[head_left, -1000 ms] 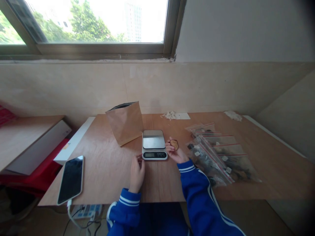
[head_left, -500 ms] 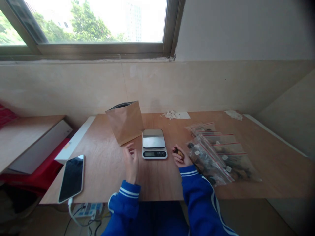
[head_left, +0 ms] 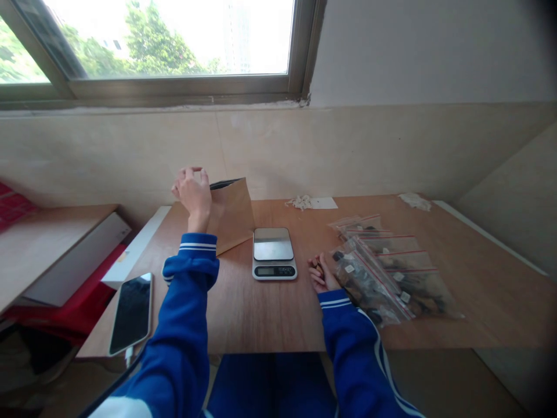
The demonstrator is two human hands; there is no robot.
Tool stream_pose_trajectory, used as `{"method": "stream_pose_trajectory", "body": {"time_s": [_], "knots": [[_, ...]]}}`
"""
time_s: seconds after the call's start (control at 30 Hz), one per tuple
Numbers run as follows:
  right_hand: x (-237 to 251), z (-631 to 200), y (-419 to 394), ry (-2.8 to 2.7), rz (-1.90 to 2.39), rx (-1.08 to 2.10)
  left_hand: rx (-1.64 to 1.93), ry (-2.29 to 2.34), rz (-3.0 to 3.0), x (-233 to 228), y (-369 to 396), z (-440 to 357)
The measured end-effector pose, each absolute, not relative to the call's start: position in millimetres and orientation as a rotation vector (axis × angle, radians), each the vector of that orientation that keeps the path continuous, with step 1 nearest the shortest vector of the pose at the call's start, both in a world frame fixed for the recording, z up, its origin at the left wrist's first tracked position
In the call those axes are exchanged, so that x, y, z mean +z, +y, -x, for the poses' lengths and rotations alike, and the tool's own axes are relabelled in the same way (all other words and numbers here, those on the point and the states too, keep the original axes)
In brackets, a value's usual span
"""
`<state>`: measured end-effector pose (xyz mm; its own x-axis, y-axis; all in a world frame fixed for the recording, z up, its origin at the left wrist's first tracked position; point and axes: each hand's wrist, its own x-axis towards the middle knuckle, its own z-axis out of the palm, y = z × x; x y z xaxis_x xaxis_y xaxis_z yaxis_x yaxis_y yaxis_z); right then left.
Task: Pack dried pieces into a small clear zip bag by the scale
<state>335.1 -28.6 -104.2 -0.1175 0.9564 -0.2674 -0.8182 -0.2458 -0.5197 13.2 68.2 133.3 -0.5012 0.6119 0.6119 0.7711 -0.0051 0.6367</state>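
Matt brown paper bag [head_left: 230,215], brushed metal plate on white plastic scale [head_left: 274,253], smooth wooden table [head_left: 270,307], clear glossy plastic pouches [head_left: 387,273], glossy glass phone [head_left: 131,312].

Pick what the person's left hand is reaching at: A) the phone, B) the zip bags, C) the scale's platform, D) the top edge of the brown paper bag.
D: the left hand is raised at the open top of the brown paper bag, well away from the scale.
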Motion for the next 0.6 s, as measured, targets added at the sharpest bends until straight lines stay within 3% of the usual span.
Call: {"method": "stream_pose_trajectory", "body": {"time_s": [0.13, 0.4, 0.6], "knots": [[-102.9, -334.7, -32.5, -0.371, 0.707, 1.654, -1.372, -2.169, 1.624, 120.3, 54.6, -13.2], [-83.8, -315.2, -37.6, -0.405, 0.871, 1.423, -1.084, -2.188, 1.986, 115.4, -44.3, -27.5], [-34.1, -282.0, -52.5, -0.48, 0.927, 1.148, -1.217, -2.306, 2.017, 101.0, -96.3, -30.3]]}}
